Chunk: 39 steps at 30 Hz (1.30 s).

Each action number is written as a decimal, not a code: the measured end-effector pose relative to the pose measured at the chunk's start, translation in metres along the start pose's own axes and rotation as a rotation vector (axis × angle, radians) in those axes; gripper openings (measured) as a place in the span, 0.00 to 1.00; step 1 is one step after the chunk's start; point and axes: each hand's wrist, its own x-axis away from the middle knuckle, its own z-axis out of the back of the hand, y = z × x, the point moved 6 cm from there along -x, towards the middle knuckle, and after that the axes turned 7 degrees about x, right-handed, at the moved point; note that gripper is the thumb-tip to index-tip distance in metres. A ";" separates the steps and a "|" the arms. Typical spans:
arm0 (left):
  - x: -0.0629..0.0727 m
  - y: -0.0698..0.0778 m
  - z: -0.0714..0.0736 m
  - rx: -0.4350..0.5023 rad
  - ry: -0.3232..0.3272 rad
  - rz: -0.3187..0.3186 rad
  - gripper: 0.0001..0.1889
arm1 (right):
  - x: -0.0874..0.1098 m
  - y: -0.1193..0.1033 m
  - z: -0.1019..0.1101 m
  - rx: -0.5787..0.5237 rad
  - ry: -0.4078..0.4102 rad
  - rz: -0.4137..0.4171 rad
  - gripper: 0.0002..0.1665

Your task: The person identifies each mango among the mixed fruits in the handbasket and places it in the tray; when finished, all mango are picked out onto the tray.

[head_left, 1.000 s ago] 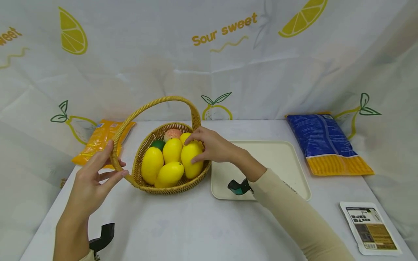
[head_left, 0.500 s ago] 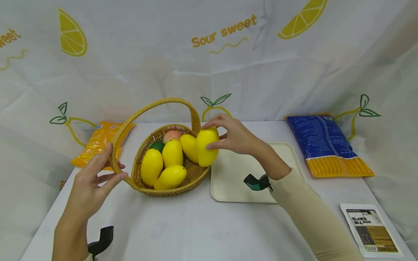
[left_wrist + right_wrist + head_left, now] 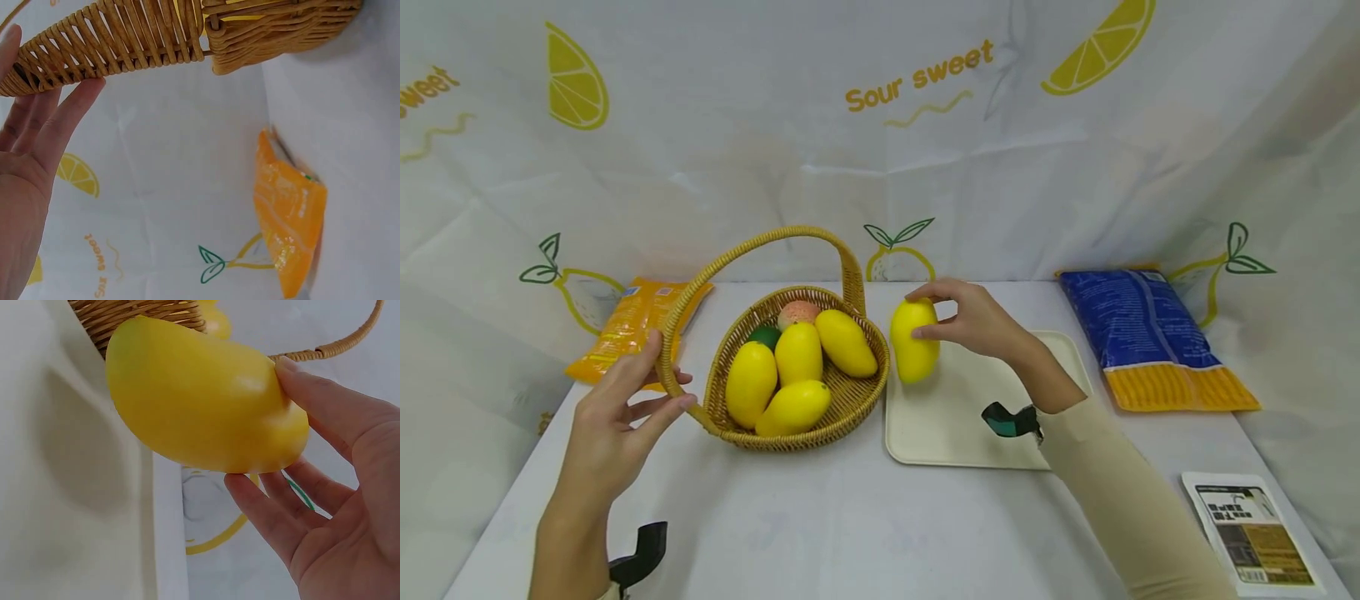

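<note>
Your right hand (image 3: 970, 323) grips a yellow mango (image 3: 914, 352) between thumb and fingertips, held aloft near the ten o'clock corner of a cream tray (image 3: 955, 429); in the right wrist view, a shadow falls across the tray. Just beside the fruit, at nine o'clock, sits a wicker basket (image 3: 852, 402), your left hand (image 3: 608, 433) holding its tall handle (image 3: 790, 232) on the nine o'clock side, thumb and fingers about the wicker. Inside, more yellow mangoes rest at two o'clock (image 3: 847, 343), six o'clock (image 3: 793, 408) and nine o'clock (image 3: 751, 383), with another (image 3: 799, 354) near the middle. Behind them show a dark green fruit (image 3: 765, 337) at ten o'clock and a pinkish fruit (image 3: 798, 312) at twelve. Farther out, an orange packet (image 3: 631, 321) lies between nine and ten o'clock of the basket. Past the tray, a blue-and-orange packet (image 3: 1150, 333) lies between two and three o'clock and a white pouch (image 3: 1255, 533) at four. At twelve o'clock, a lemon-print backdrop (image 3: 737, 167) reading "Sour sweet" hangs behind your white table (image 3: 820, 525).
</note>
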 end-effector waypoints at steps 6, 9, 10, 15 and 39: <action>0.001 -0.002 -0.002 -0.030 0.003 0.031 0.51 | 0.003 0.023 -0.016 0.015 -0.028 -0.071 0.27; 0.002 -0.002 -0.001 -0.049 0.007 0.022 0.51 | 0.003 0.029 -0.022 0.012 -0.045 -0.086 0.27; 0.003 -0.002 -0.001 -0.056 0.008 0.018 0.51 | 0.003 0.032 -0.024 0.012 -0.049 -0.091 0.27; 0.002 -0.003 -0.001 -0.043 0.004 0.025 0.51 | 0.002 0.044 -0.033 0.008 -0.063 -0.123 0.26; 0.001 -0.003 -0.001 -0.035 0.003 0.025 0.51 | 0.009 0.056 -0.054 -0.035 -0.192 -0.179 0.42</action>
